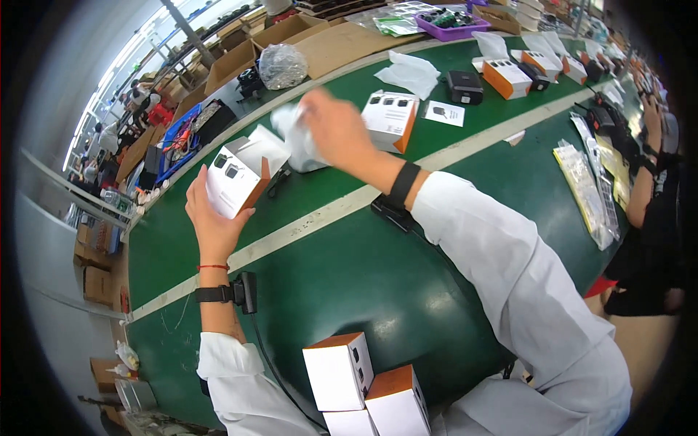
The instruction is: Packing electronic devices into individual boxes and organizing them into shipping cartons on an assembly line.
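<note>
My left hand (212, 221) is wrapped around the lower part of a small white and orange box (231, 182) with product pictures on it. The box is tilted, and its white flap (265, 149) stands open at the top. Just to the right, my right hand (338, 131), smeared by motion, grips a whitish plastic bag (294, 136) beside the flap. Whether anything is inside the bag cannot be made out. Another white and orange box (390, 120) stands right behind my right hand. A black strap with a small device (246, 293) is around my left wrist.
Several white boxes (334, 374) are stacked close to my body. Along the far side are a black case (464, 87), a printed card (444, 113), an empty-looking white bag (409, 74) and more boxes (507, 78). Packaged items (582, 185) lie at right, near another person's arm (641, 185).
</note>
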Action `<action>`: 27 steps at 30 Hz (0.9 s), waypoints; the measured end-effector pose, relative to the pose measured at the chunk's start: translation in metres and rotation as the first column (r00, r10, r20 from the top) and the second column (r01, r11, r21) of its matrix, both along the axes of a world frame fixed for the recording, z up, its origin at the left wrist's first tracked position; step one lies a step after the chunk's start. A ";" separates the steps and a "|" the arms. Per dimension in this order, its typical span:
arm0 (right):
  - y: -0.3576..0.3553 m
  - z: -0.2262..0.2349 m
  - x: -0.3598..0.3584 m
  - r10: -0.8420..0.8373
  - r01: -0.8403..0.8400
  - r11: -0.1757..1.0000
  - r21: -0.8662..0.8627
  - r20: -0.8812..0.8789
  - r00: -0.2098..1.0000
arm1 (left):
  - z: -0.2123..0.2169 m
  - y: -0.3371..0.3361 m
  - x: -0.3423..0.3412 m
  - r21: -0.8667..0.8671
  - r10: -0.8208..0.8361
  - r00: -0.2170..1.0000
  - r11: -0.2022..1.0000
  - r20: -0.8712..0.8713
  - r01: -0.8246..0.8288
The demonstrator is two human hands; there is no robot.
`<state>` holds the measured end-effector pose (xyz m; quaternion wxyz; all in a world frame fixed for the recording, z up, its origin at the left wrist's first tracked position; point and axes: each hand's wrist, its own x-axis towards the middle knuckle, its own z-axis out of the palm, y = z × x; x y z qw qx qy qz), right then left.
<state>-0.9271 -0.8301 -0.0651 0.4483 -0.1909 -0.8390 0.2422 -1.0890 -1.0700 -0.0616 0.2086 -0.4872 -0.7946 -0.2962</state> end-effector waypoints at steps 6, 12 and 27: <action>0.022 0.022 0.005 0.010 0.078 0.956 0.284 -0.299 0.954 | -0.007 -0.010 -0.001 0.177 -0.080 0.994 0.980 -0.081 0.093; -0.030 0.007 0.004 0.367 -0.349 0.921 0.171 -0.082 0.927 | -0.013 -0.026 -0.001 0.118 -0.082 0.971 0.987 -0.225 0.110; -0.023 -0.026 -0.035 0.339 -0.268 0.874 -0.405 0.112 0.934 | 0.018 -0.020 0.043 -0.071 -0.224 0.919 0.975 -0.325 0.213</action>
